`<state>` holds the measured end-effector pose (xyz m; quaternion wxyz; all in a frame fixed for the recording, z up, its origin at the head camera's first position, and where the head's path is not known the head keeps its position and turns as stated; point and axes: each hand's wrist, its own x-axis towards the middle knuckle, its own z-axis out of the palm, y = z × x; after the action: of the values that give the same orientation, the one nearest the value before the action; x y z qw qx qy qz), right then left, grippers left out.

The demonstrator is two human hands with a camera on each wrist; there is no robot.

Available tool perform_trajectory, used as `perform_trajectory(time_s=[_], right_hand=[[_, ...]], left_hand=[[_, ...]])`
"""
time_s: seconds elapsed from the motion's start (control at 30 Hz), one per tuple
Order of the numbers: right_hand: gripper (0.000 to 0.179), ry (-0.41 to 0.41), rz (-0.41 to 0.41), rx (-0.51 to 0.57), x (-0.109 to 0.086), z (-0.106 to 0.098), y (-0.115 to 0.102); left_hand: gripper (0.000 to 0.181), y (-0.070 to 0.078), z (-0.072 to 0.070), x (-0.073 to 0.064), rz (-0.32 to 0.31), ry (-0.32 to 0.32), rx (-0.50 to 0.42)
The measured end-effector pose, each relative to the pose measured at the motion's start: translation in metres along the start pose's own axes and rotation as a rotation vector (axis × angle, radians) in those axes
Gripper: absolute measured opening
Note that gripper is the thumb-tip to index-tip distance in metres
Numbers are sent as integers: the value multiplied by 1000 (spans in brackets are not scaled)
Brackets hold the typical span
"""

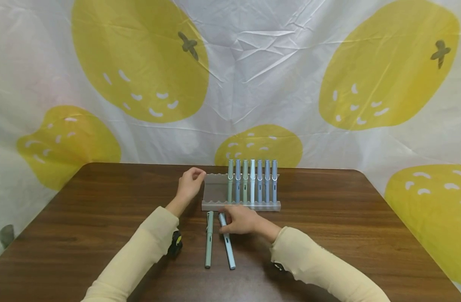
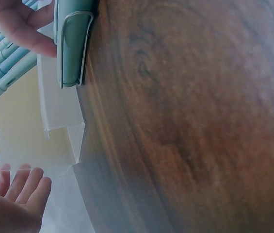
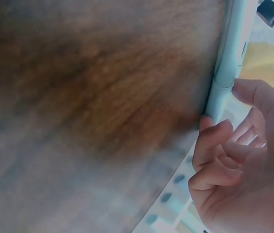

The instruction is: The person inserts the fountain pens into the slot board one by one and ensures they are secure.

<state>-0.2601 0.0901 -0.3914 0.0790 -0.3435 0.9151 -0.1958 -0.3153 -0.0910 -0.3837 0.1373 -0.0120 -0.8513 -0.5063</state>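
Note:
A clear pen rack (image 1: 215, 206) stands toward the back of the table, with several capped pens (image 1: 252, 184) side by side in its middle and right slots. At the rack's upper left corner, my left hand (image 1: 190, 183) holds the edge between thumb and fingers; in the left wrist view the hand (image 2: 18, 204) shows fingertips behind the clear plastic. My right hand (image 1: 241, 219) pinches the cap end of a light blue pen (image 1: 228, 247) lying before the rack. Left of it lies a green pen (image 1: 209, 243), its clip facing left.
The brown wooden table (image 1: 328, 218) reaches back to a white hanging cloth (image 1: 260, 84) printed with yellow fruit. A dark wrist device (image 1: 175, 243) sits at the left cuff. The rack's left slots hold no pens.

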Motion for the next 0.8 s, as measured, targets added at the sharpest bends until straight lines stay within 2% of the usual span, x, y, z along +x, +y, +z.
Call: perform_trajectory(time_s=[0.17,0.43,0.67,0.8], right_hand=[[46,0,3,-13,-2,-1,0],[35,17,6,31,-3,2,6],[31,29,-42,125,-4,2,13],[33,21,-72,220,-6,-3,13]], left_hand=[[21,0,0,0,-4,-4,4],[22,0,0,1,-4,-7,4],[22,0,0,1,-6,-5,2],[22,-1,0,1,1,0,5]])
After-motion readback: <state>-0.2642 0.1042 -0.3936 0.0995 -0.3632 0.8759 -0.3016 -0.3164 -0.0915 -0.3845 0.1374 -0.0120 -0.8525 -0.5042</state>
